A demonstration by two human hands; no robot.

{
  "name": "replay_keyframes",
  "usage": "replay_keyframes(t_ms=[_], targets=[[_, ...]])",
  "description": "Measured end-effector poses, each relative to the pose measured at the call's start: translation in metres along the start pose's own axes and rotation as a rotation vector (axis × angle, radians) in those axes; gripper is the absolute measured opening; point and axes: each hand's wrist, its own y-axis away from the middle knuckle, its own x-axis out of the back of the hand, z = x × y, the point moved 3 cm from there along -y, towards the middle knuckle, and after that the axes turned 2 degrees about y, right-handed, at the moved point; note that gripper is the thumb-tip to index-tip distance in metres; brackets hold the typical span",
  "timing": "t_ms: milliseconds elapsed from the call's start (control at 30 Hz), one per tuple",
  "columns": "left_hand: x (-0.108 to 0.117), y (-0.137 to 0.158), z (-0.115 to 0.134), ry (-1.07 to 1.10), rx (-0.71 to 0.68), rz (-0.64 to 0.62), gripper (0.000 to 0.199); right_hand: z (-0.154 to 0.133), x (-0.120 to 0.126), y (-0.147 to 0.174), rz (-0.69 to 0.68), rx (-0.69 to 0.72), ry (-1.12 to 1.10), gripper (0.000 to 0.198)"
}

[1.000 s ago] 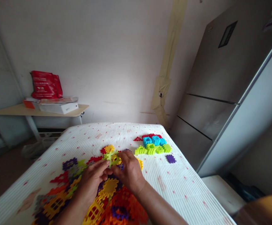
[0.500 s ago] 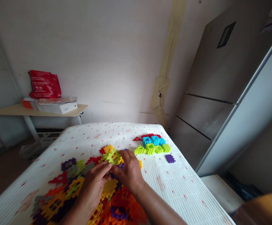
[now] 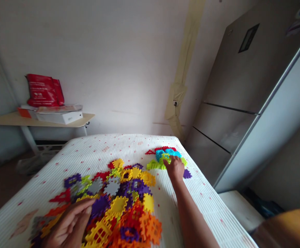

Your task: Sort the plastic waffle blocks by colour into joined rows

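My right hand [image 3: 176, 168] is at the right of the table, its fingers curled around a lime-green interlocking plastic tile [image 3: 166, 157] at the row of lime-green tiles [image 3: 153, 165]. The hand covers part of that row. Just behind are light blue tiles [image 3: 159, 153] and red tiles [image 3: 165, 148]. A purple tile [image 3: 187, 174] lies beside my right wrist. At lower left, my left hand [image 3: 71, 222] hovers over the mixed pile, thumb and index tips close together with nothing visible between them. Near its fingertips are a purple tile [image 3: 100, 206] and a yellow tile [image 3: 118, 206].
Loose toothed tiles in several colours, such as a grey one [image 3: 112, 186] and an orange one [image 3: 153, 229], spread over the white dotted tablecloth [image 3: 129, 144]. A side table [image 3: 7, 119] with a red bag [image 3: 42, 90] stands at left, a fridge [image 3: 225, 103] at right.
My hands have parted. The right one has carried the lime-green tile from above the pile to the green row; the left one has drawn back toward the lower left.
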Motion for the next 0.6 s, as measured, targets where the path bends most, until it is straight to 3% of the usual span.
replay_keyframes(t_ms=[600], targets=[[-0.002, -0.003, -0.006, -0.112, -0.085, -0.043, 0.022, -0.009, -0.013, 0.011, 0.005, 0.031, 0.104, 0.029]])
